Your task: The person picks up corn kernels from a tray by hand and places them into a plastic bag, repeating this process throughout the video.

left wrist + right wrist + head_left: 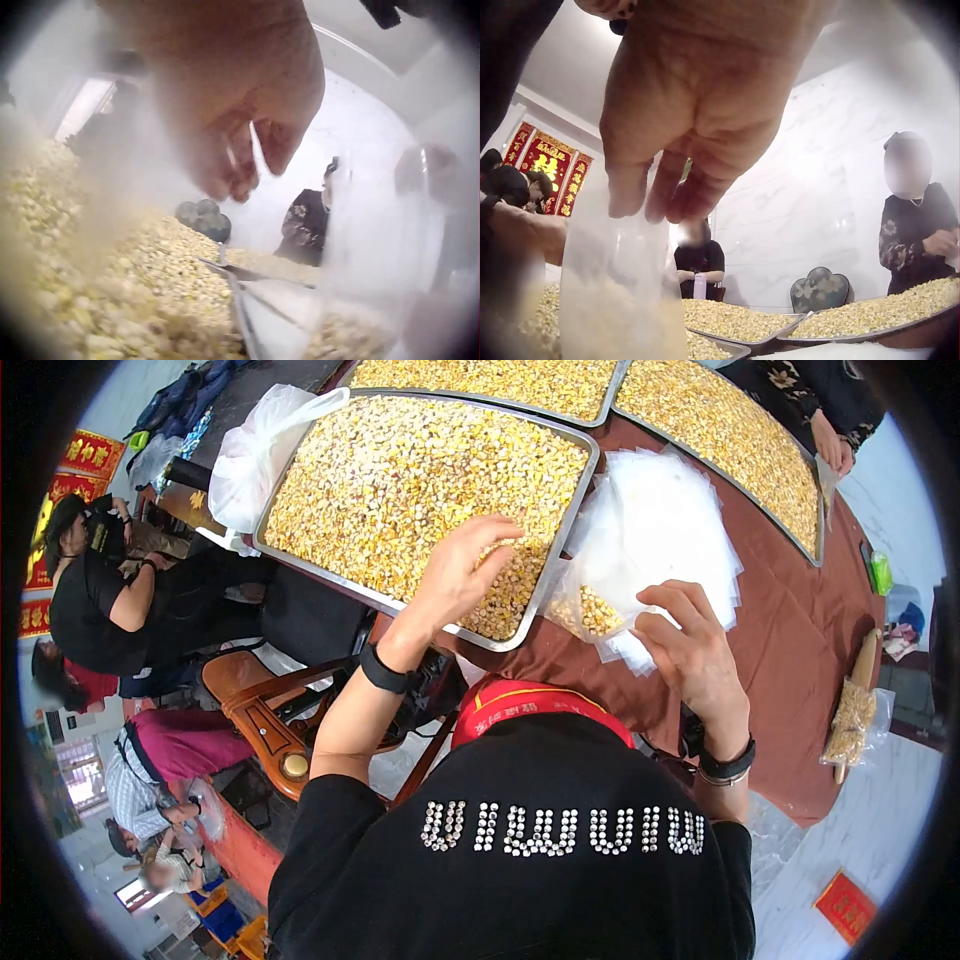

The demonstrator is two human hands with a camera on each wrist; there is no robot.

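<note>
In the head view, my left hand point(465, 570) is over the near right corner of a metal tray point(592, 480) heaped with yellow and pale corn-like kernels point(400, 490). Its fingers are bent and the thumb stands apart, with no kernels visible between them. My right hand point(690, 645) pinches the upper edge of a clear plastic bag point(622, 292) between thumb and fingers. The bag stands beside the tray, with some kernels point(597, 612) in its bottom. Under and behind it lies a stack of flat clear bags point(650, 520) on the brown cloth point(780, 670).
Two more trays of kernels, one on the right point(720, 440), lie farther back. Another person's hand point(832, 445) is at the right tray. A white plastic bag point(265, 455) hangs over the left rim. A wooden chair point(270, 710) stands at the left, with people beyond.
</note>
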